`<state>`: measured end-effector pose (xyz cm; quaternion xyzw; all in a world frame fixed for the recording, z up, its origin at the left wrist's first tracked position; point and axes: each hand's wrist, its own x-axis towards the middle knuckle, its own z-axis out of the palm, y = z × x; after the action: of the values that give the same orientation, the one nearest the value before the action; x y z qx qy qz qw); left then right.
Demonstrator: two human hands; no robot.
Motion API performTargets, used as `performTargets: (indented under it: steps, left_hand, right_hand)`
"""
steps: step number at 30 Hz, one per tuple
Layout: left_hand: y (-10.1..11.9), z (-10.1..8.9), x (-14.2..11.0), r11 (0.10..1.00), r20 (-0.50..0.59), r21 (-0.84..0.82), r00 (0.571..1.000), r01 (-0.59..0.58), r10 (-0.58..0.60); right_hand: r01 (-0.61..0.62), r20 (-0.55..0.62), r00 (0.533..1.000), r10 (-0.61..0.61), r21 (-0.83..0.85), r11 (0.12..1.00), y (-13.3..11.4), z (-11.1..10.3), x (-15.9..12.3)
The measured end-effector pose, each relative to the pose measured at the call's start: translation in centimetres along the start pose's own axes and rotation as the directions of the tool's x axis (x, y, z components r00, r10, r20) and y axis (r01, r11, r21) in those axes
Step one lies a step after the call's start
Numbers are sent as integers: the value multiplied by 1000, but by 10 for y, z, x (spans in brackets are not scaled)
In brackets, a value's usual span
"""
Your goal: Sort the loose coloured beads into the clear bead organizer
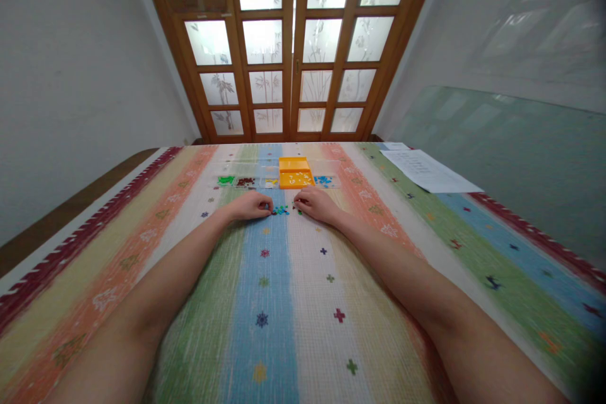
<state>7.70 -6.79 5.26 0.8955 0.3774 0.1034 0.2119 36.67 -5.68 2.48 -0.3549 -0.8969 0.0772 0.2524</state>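
Both my forearms stretch out over a striped, many-coloured cloth (284,303). My left hand (252,206) rests on the cloth with its fingers curled in a pinch at the left edge of a small heap of tiny coloured pieces (281,209). My right hand (315,202) lies on the heap's right side, fingers curled and pinched too. What either pinch holds is too small to make out. Just beyond the hands an orange box (294,173) stands open, with small pieces inside it.
A row of clear trays flanks the orange box: green pieces (226,180), dark red pieces (245,182), blue pieces (323,180). A printed sheet of paper (428,171) lies at the far right. A wooden glazed door (293,44) stands behind; a glass pane (502,158) leans on the right wall.
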Motion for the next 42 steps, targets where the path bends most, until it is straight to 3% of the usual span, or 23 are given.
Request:
performTargets:
  steps: [14,16,18,20,23,25,27,29,35,42]
  left_hand:
    - [11,3,2,1000,-21,25,1000,18,-17]
    - [7,4,2,999,-72,14,996,47,-46]
    - [-1,3,4,992,-195,13,974,124,-119]
    - [-13,1,5,969,-373,0,899,248,-230]
    - [-34,-4,5,884,-600,-83,686,459,-413]
    - [-47,-7,3,812,-667,-143,551,566,-502]
    - [-56,-8,1,754,-688,-171,471,634,-552]
    - [-62,-8,-2,714,-685,-178,436,677,-584]
    - [-63,-4,-3,654,-653,-138,429,744,-625]
    - [-47,-6,-2,704,-656,-88,490,705,-574]
  right_hand:
    - [30,-12,999,-30,20,999,6,4,0]
    - [29,-7,1000,-29,22,999,6,4,0]
    - [27,-1,1000,-27,24,999,6,5,0]
    - [25,2,1000,-25,28,999,6,5,0]
    - [26,7,1000,-27,35,999,4,7,1]
    - [27,9,1000,-27,34,999,4,9,2]
    - [21,8,1000,-21,34,999,4,10,2]
    - [12,2,1000,-12,37,999,4,10,3]
    - [0,-8,1000,0,49,999,4,9,2]
    - [-2,-14,1000,3,51,999,3,8,1]
